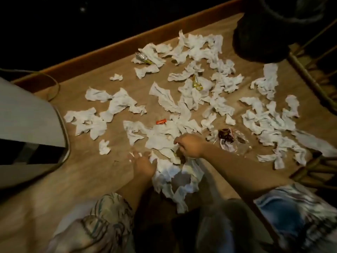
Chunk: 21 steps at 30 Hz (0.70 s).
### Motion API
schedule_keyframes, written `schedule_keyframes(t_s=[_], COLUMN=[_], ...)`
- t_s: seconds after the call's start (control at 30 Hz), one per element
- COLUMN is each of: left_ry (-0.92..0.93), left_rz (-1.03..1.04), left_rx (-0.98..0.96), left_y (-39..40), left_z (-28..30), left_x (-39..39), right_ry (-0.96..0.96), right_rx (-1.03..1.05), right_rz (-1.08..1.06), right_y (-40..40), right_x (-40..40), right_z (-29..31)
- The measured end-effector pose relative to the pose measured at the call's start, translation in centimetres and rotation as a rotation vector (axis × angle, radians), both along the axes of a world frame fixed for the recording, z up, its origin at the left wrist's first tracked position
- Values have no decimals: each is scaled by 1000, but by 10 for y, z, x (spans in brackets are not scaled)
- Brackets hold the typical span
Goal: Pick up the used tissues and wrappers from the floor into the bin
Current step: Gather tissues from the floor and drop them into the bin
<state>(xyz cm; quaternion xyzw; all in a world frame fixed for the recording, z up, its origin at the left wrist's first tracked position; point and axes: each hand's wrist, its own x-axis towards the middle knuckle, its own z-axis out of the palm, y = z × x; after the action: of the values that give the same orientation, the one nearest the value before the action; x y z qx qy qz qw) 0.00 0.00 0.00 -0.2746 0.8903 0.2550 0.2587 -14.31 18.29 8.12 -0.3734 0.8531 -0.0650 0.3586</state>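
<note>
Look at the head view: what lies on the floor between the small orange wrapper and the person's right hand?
Crumpled white tissues fill the stretch between the orange wrapper and the right hand; no bare floor shows there in the head view.

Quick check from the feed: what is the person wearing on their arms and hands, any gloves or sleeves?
No gloves: the left hand and right hand are bare, and no rings or watch show. Both forearms are uncovered. The left sleeve is loose, pale fabric with a streaky greenish-grey print, bunched near the elbow. The right sleeve has a similar streaky print in blue and white. Motion blur hides finer detail.
</note>
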Motion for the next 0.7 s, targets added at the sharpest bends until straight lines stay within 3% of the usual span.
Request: schedule_keyframes(t_s=[0.17,0.3,0.47,0.57,0.7], left_ry=[245,293,468,582,623], left_rz=[244,232,127,71,50], left_rx=[-159,-246,-151,-112,-30], left_y=[32,47,58,47,44], left_z=[-45,-76,-105,-121,-126], left_x=[-16,13,65,84,92], right_ry=[231,415,292,166,134], right_rx=[-192,-425,-401,-244,-151], right_rz=[-77,-163,-242,-325,-176], right_y=[17,40,79,98,102], right_x=[-22,0,73,117,142], right_z=[-75,-110,-131,-155,-180])
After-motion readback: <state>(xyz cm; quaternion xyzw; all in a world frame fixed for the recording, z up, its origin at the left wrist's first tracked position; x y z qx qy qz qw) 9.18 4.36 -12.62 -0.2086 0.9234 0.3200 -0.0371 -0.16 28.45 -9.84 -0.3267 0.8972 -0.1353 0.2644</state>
